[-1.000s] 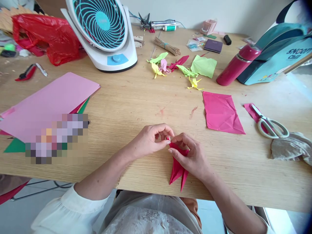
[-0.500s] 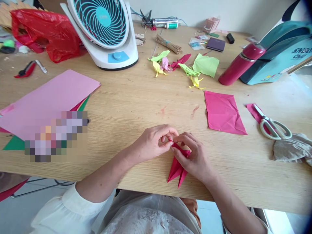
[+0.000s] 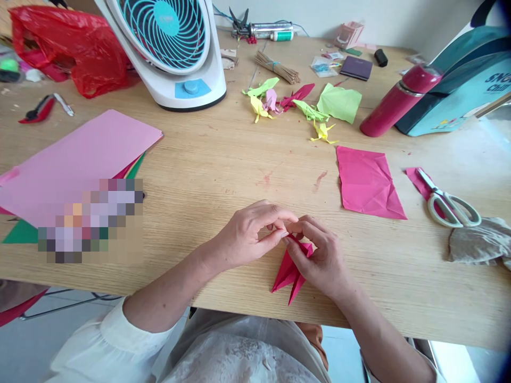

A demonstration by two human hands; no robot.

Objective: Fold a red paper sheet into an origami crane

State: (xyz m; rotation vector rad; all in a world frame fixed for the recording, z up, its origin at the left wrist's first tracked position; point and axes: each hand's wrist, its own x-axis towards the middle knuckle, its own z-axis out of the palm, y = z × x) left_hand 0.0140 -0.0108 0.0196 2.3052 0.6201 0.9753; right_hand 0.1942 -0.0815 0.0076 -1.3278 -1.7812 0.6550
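Note:
A dark pink folded paper (image 3: 286, 269) with two long points toward me is held just above the table's front part. My left hand (image 3: 255, 232) pinches its far tip between thumb and fingers. Close beside it, my right hand (image 3: 318, 255) grips the same paper near that tip, thumb on the near side; part of the paper is hidden behind the fingers. Beyond my right hand lies a creased pink paper square (image 3: 370, 183). Finished paper cranes, among them a yellow crane (image 3: 322, 132) and a light green crane (image 3: 310, 111), lie farther back.
White-handled scissors (image 3: 449, 202) rest on a pink scrap at the right, near a grey cloth (image 3: 479, 240). A red bottle (image 3: 399, 101) and teal bag (image 3: 463, 90) stand behind. Left are pink sheets (image 3: 88, 154), a fan (image 3: 191, 88) and a red plastic bag (image 3: 96, 58).
Both hands keep their pinch on the folded paper. My left fingers have shifted slightly right along its tip, and the paper's near points have swung a little left.

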